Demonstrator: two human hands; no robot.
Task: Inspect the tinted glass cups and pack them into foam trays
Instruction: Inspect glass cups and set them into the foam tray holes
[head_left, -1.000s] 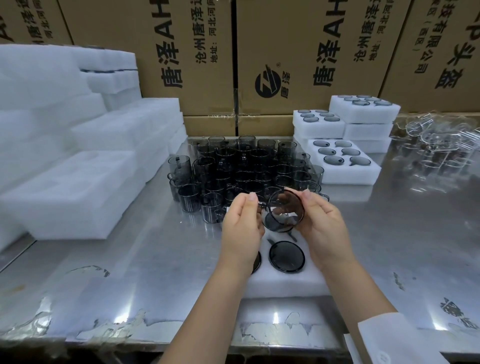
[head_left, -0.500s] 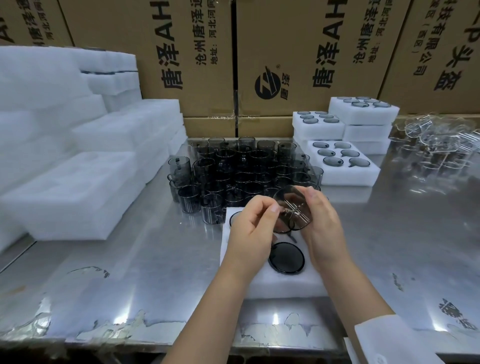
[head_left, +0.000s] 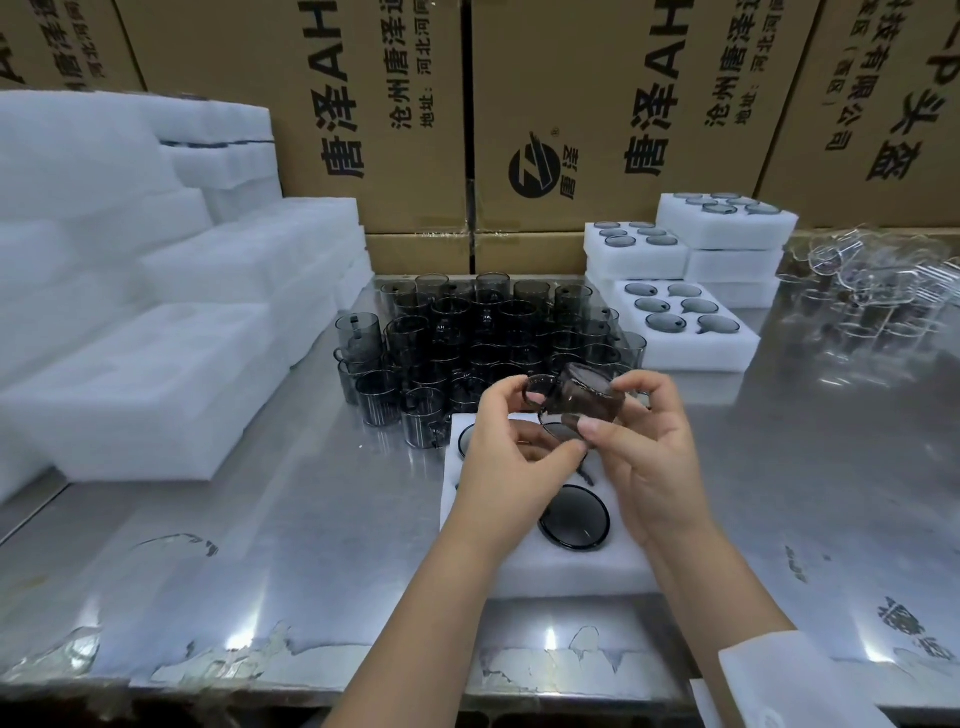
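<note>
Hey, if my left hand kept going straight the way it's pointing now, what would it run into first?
Your left hand pinches the tinted cup, so that comes first; past it, likely the right hand, though depth is unclear.

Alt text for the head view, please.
The left hand and right hand hold a tinted glass cup tilted above a white foam tray on a steel table. Another cup sits in the tray, with many loose cups behind.

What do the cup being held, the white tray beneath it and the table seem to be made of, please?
The cup looks like smoky tinted glass: glossy and see-through. The tray seems to be white foam, matte and faintly grainy. The table appears to be steel or a similar metal: grey, with streaky reflections.
</note>
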